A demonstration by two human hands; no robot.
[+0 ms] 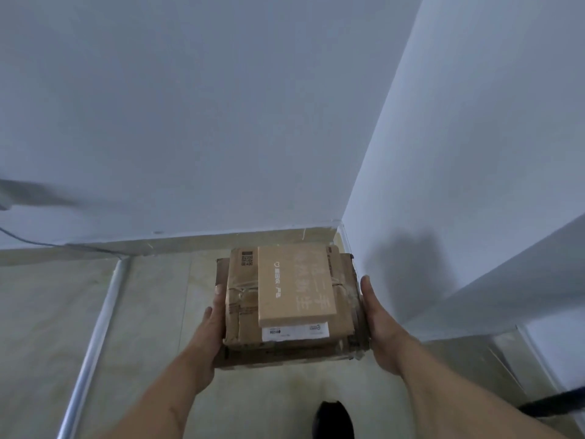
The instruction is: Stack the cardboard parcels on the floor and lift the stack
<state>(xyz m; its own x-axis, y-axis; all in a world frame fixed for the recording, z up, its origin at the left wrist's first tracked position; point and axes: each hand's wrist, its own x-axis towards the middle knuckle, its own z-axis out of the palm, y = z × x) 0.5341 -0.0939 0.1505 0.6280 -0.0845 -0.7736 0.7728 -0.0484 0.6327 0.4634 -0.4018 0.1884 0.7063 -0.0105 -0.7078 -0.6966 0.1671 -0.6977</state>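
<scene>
A stack of three cardboard parcels sits between my hands, held up above the floor. The small flat parcel [296,285] with pale printed characters lies on top. Under it is a taped medium parcel [243,299] with a white label and a QR code. The largest parcel [285,354] is at the bottom. My left hand [210,331] presses flat against the stack's left side. My right hand [378,321] presses against its right side, fingers stretched forward.
White walls [221,122] meet in a corner just beyond the stack, and a white block [506,296] juts out at the right. A metal floor strip [95,337] runs along the left. A dark shoe [332,421] shows on the beige floor [152,312] below.
</scene>
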